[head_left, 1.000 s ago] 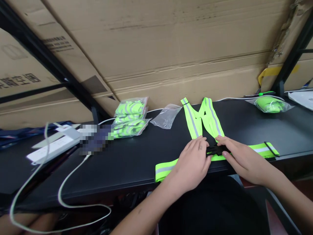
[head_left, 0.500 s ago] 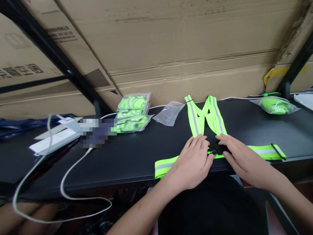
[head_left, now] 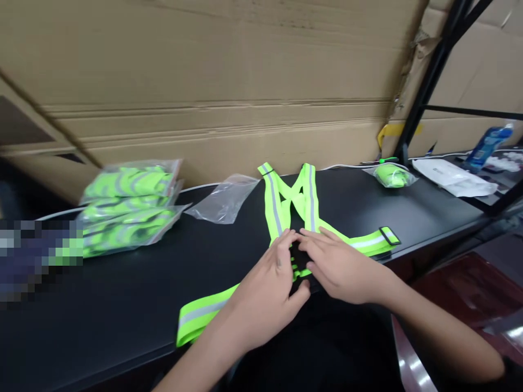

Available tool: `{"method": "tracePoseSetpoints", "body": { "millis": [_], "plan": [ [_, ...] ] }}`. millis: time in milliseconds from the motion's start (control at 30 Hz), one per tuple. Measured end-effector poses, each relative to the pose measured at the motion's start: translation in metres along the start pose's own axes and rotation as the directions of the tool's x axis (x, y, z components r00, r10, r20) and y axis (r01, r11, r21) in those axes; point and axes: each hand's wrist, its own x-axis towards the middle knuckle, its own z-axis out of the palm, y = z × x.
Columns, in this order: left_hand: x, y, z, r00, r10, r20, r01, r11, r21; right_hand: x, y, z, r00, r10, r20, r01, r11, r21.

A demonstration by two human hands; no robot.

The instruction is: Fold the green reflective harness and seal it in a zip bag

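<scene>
A fluorescent yellow-green reflective harness with grey stripes is spread on the black table, its two shoulder straps crossing toward the back. A black buckle at the middle of its waist belt is partly covered by my hands. My left hand rests over the buckle's left side, bent fingers on the harness and thumb apart from them. From the right, my right hand has its fingers and thumb around the buckle. The belt's left end and its right end with a black slider stick out past my hands.
Several bagged folded harnesses are stacked at left beside a flat clear plastic bag. Another bagged harness, a white packet and a blue bottle stand at right. Cardboard walls the back; a black metal frame rises at right.
The view has swung to the right, bringing the bottle and white packet into sight. My hands have drawn closer together over the buckle, and their fingertips now nearly meet.
</scene>
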Motion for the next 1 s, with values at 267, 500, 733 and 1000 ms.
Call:
{"method": "tracePoseSetpoints", "body": {
  "millis": [267, 500, 733, 1000],
  "plan": [
    [-0.001, 0.003, -0.003, 1.000, -0.028, -0.005, 0.028, 0.999, -0.029, 0.011, -0.006, 0.002, 0.997, 0.053, -0.058, -0.047, 0.994, 0.096],
    [-0.002, 0.013, -0.017, 0.996, -0.012, 0.088, 0.021, 0.994, -0.104, 0.020, 0.000, 0.004, 0.999, 0.032, -0.003, -0.030, 0.968, 0.249],
    [-0.006, 0.011, -0.022, 0.995, -0.051, 0.081, 0.066, 0.977, -0.202, 0.022, -0.002, 0.007, 0.998, 0.048, -0.030, -0.041, 0.980, 0.193],
    [-0.035, -0.001, -0.028, 0.978, -0.202, -0.052, 0.208, 0.961, 0.180, 0.007, 0.010, 0.003, 0.994, 0.018, -0.107, -0.005, 0.993, 0.119]
  ]
}}
